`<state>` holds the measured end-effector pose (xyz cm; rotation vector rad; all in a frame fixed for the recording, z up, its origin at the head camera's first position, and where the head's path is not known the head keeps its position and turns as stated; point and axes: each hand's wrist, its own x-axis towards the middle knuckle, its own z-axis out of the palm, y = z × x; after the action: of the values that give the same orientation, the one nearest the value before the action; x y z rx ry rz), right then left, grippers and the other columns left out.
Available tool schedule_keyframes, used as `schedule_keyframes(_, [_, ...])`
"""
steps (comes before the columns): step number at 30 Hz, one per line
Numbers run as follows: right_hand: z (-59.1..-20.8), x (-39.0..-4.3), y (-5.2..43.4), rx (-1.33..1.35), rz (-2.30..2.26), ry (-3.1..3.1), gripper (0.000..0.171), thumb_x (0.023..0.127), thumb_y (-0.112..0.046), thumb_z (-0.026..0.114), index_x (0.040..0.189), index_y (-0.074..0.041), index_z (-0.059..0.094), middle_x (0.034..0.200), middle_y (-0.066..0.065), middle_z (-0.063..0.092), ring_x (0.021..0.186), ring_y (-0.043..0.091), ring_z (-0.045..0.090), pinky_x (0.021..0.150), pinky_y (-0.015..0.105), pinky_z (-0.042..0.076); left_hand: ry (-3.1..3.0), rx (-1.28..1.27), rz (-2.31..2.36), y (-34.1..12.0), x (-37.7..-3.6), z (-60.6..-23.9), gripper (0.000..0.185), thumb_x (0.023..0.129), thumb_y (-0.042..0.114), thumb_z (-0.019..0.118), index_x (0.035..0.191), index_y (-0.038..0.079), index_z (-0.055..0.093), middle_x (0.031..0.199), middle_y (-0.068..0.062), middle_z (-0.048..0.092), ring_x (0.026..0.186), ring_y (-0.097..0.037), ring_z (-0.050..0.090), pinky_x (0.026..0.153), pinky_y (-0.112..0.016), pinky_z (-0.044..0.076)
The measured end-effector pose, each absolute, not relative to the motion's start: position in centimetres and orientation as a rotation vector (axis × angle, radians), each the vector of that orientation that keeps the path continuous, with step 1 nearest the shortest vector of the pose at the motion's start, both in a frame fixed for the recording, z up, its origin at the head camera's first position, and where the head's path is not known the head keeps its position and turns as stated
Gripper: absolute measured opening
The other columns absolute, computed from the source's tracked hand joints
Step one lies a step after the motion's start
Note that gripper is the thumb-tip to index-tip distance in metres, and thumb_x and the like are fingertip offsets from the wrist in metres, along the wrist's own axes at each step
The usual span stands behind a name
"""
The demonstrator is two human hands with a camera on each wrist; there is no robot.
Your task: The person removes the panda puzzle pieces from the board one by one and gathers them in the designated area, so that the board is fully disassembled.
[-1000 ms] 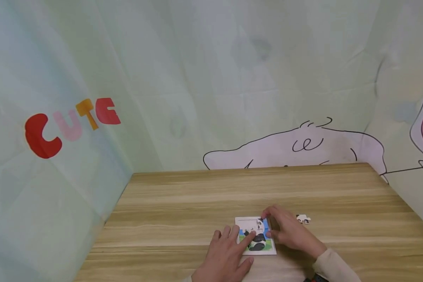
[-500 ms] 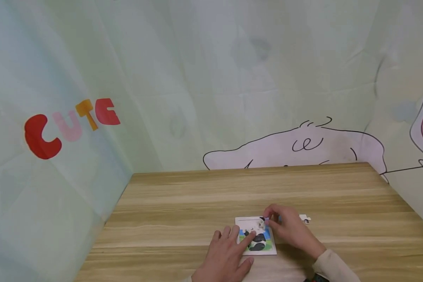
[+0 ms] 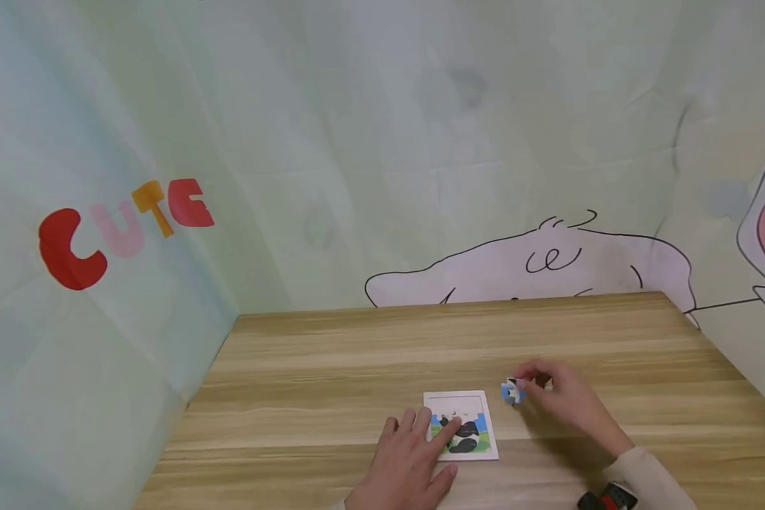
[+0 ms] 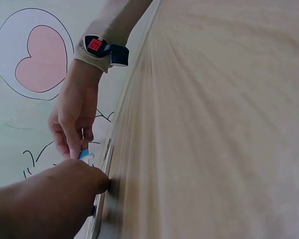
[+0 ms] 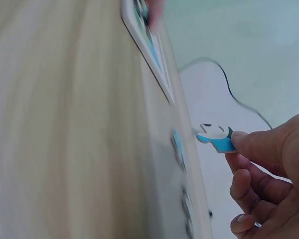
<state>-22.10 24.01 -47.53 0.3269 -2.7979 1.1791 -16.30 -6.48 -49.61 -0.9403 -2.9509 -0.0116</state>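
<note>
The right hand [image 3: 564, 400] pinched a thin, light, stiff puzzle piece [image 3: 512, 391] by its edge while the left hand [image 3: 408, 464] lay flat, pressing the puzzle tray [image 3: 462, 400].

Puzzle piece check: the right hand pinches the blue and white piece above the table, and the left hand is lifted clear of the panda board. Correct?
Not quite. The left hand is not clear: in the head view its fingers rest on the panda board. The right hand does pinch the piece above the table.
</note>
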Motion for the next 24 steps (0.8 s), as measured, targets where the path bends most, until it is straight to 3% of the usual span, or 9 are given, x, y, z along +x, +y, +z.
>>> schedule_keyframes(10, [-47.6,-22.4,31.0,0.266,1.035,-2.848,0.013,0.1,-0.012,0.074,0.107,-0.004,0.082,0.096,0.002,0.079,0.078,-0.003,0.055,0.067,0.022,0.046,-2.946,-0.944,-0.019,-6.3,-16.4,-49.6,0.058,0.106,0.062,0.049,0.161,0.045,0.047,0.103,0.003,0.044,0.092,-0.016,0.039,0.078,-0.035,0.033])
schedule_keyframes(15, [-48.1,-22.7,32.6,0.255,0.918,-2.891,0.009,0.097,-0.012,0.077,0.101,-0.007,0.083,0.1,0.005,0.081,0.085,0.003,0.061,0.073,0.024,0.05,-2.932,-0.937,-0.01,-6.5,-16.3,-49.6,0.058,0.105,0.062,0.049,0.16,0.045,0.048,0.103,0.003,0.045,0.091,-0.015,0.039,0.078,-0.036,0.035])
schedule_keyframes(19, [-48.7,-22.8,33.0,0.236,0.834,-2.902,0.006,0.096,-0.014,0.078,0.097,-0.011,0.082,0.097,0.003,0.081,0.085,0.004,0.061,0.075,0.025,0.049,-2.899,-0.947,0.008,-6.5,-16.2,-49.7,0.058,0.106,0.063,0.047,0.16,0.044,0.048,0.102,0.004,0.044,0.09,-0.015,0.038,0.078,-0.035,0.034])
schedule_keyframes(24, [-49.4,-22.8,33.0,0.235,0.824,-2.859,0.005,0.096,-0.015,0.078,0.094,-0.011,0.08,0.086,-0.002,0.074,0.074,0.001,0.051,0.067,0.025,0.041,-2.884,-0.947,0.024,-6.5,-16.2,-49.8,0.058,0.106,0.063,0.047,0.16,0.044,0.048,0.102,0.003,0.045,0.09,-0.015,0.039,0.078,-0.036,0.035])
